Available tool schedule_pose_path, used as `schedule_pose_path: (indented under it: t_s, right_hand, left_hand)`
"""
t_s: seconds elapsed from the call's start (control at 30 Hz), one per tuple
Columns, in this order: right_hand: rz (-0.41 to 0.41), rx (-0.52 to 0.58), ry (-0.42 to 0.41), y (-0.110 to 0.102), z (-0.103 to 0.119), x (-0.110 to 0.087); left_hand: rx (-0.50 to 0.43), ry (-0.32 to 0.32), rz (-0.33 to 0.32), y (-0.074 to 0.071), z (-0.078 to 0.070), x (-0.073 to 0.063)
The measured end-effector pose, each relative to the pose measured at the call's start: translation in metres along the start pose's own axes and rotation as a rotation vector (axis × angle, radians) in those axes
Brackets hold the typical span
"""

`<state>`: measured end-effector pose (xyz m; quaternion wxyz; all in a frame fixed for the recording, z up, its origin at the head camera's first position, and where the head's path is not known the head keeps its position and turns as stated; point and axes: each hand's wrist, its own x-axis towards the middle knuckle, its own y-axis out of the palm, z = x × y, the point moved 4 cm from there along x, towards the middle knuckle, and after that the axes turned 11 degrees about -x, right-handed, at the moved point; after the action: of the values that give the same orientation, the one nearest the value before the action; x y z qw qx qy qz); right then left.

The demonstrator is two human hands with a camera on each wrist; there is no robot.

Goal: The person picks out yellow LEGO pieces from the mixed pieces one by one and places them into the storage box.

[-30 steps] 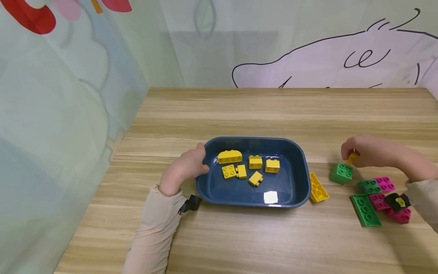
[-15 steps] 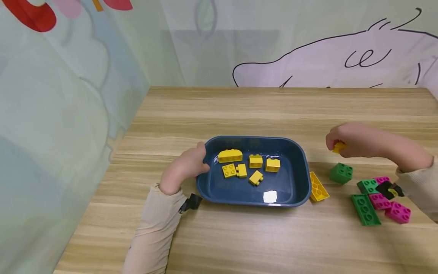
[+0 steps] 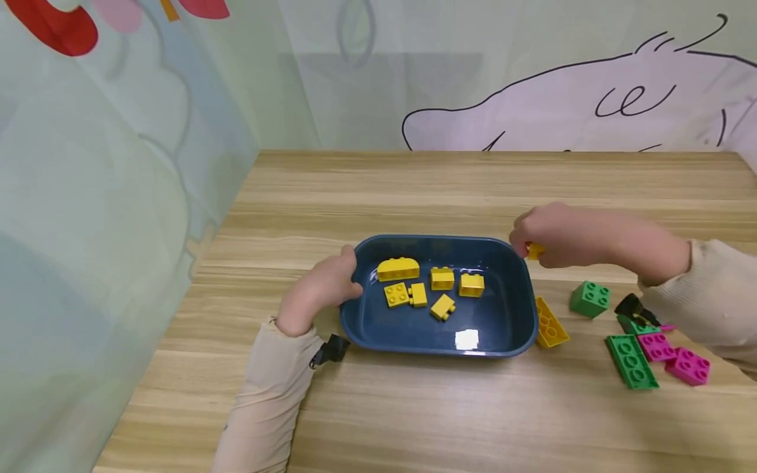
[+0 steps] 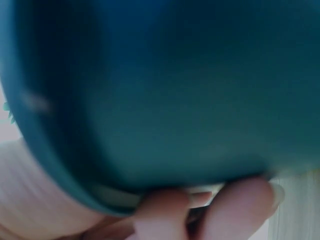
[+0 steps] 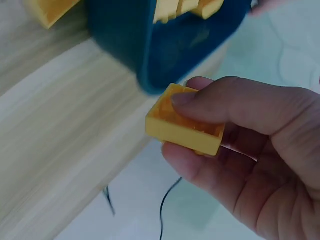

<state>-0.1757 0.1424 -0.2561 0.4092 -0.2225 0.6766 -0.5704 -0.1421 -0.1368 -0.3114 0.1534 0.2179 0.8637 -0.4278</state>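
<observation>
The left hand grips the left rim of a dark blue tray; in the left wrist view its fingers curl against the tray's side. The right hand is at the tray's far right corner, pinching a small yellow toy brick between thumb and fingers, with its hollow side against the thumb. Inside the tray lie several yellow bricks, among them a rounded-top one, a square one and a small one.
A long yellow brick lies against the tray's right side. Farther right are a green brick, a long green brick and pink bricks; the right sleeve partly covers that group. A printed wall covering stands behind the wooden table.
The right hand has lifted the yellow brick from beside the green brick and carried it left to the tray's corner. The left hand and tray have stayed in place.
</observation>
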Motion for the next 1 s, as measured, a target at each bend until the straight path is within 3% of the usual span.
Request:
schedule_pose_path:
  t_s: [0.5,1.0]
  right_hand:
    - [0.09,-0.045,-0.153,0.003,0.052,0.034]
    - [0.135,0.009,-0.24,0.018,0.073,0.051]
  left_hand:
    - [-0.004,-0.008,0.006,0.001,0.001,0.001]
    - [-0.007,-0.012,0.015,0.002,0.0,0.001]
